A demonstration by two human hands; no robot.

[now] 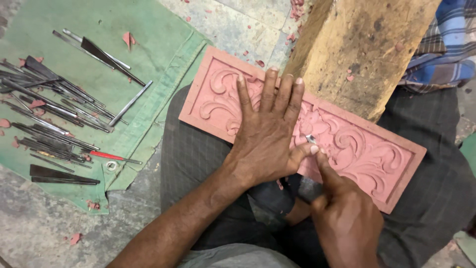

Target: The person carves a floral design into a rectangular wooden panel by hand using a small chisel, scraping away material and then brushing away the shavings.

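Pinching a small metal carving tool [310, 139] in my right hand [347, 218], tip just ahead of that grip on the pink carved panel [377, 154], whose long axis runs across my lap; my left hand [267, 134] lies flat, released, just beside.

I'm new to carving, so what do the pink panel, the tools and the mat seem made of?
The pink panel looks like soft stone or clay: matte, with crisp scrollwork and pink chips around it. The tools look like steel: thin, grey, glinting. The green mat looks like heavy woven cloth, hemmed, with an eyelet.
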